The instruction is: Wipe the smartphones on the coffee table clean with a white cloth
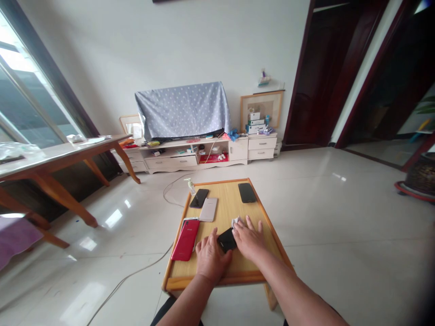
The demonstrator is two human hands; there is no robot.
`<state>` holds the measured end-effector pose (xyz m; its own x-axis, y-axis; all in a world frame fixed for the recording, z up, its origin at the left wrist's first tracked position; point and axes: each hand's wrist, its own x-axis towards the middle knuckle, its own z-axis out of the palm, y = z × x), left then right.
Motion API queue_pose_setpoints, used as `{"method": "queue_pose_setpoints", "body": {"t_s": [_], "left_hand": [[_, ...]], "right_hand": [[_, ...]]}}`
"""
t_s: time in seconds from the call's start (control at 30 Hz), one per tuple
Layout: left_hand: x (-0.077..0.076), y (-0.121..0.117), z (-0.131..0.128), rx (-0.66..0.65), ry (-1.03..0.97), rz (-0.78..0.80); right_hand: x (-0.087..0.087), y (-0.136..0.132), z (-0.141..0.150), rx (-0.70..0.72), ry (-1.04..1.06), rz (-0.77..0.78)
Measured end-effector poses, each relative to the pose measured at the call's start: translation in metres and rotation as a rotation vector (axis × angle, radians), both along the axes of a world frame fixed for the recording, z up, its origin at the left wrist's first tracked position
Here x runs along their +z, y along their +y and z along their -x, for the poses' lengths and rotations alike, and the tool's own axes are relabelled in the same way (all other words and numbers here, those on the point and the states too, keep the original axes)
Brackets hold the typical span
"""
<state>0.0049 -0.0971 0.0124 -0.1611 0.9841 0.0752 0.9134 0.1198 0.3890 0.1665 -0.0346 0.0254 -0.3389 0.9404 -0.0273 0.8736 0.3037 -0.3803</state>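
Note:
A black smartphone (226, 240) lies screen up on the small wooden table. Steadying its left end is my left hand (211, 257), with the thumb along the near edge and the fingers on the far side. My right hand (249, 237) presses a crumpled white tissue or cloth (235, 221) at the phone's right end, fingers partly spread and covering that end. To the left, a red phone (186, 240) overlaps a white one (196, 222). Farther back are a pale pink phone (208, 209), a dark phone (199, 198) and another black phone (247, 193).
A clear pump bottle (190, 186) stands at the table's (231, 203) back left corner. A cable (136, 271) runs over the tiled floor on the left. A larger table (68, 151) stands at the left, and a white TV cabinet (173, 162) lines the wall.

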Motion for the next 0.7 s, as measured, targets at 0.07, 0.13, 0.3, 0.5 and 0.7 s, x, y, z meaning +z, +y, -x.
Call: {"method": "queue_pose_setpoints", "body": {"t_s": [0.07, 0.13, 0.3, 0.5, 0.7], "left_hand": [[-0.002, 0.0, 0.001, -0.006, 0.006, -0.008], [-0.003, 0.0, 0.001, -0.015, 0.014, -0.004], [0.0, -0.001, -0.002, -0.001, 0.018, -0.007], [0.0, -0.001, -0.003, -0.005, 0.018, -0.016], [-0.001, 0.0, -0.003, -0.02, 0.052, 0.016]], "right_hand": [[-0.002, -0.016, 0.01, 0.128, 0.054, -0.018], [-0.003, -0.03, 0.018, 0.245, 0.096, -0.031], [0.004, -0.014, 0.0, 0.058, 0.027, 0.025], [0.008, -0.015, -0.008, 0.039, 0.048, 0.021], [0.008, -0.047, 0.001, 0.239, 0.107, 0.005]]}}
